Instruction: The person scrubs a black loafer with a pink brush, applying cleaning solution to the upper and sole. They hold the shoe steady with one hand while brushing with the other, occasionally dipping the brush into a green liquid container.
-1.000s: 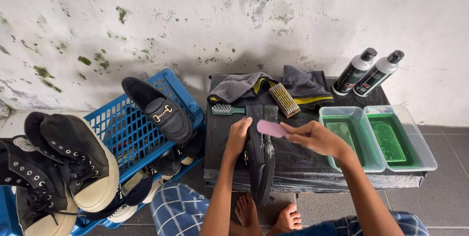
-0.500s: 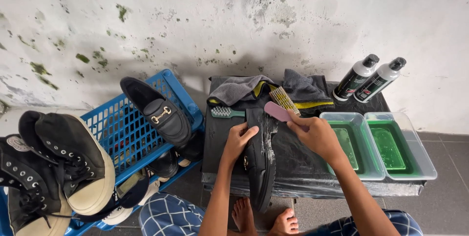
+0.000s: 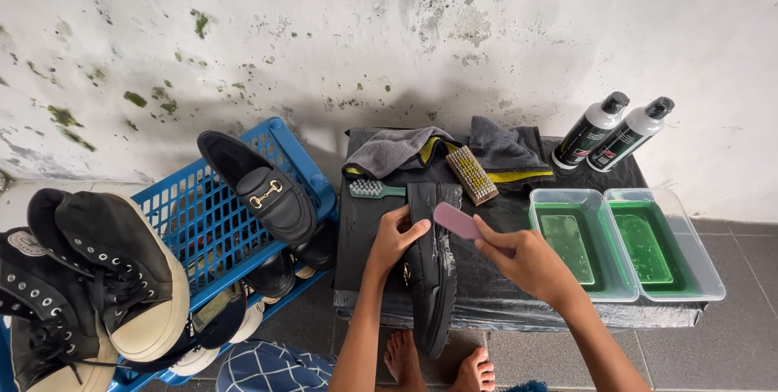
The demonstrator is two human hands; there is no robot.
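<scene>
Black loafer [image 3: 433, 278] lies on the dark-covered worktop [image 3: 494, 299], toe pointing near, streaked with foam. Left hand [image 3: 395, 239] has its grip closed on the shoe's left side. Right hand [image 3: 527, 261] grips a pink brush [image 3: 456, 220] against its far end. Two green tubs [image 3: 624, 242] sit right.

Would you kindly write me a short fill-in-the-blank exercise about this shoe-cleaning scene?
1. The right hand holds a ____ brush.
2. The left hand steadies a black ____.
3. The two clear trays hold ____ liquid.
4. A black loafer rests on the ____ crate.

Missing words: pink; shoe; green; blue
</scene>
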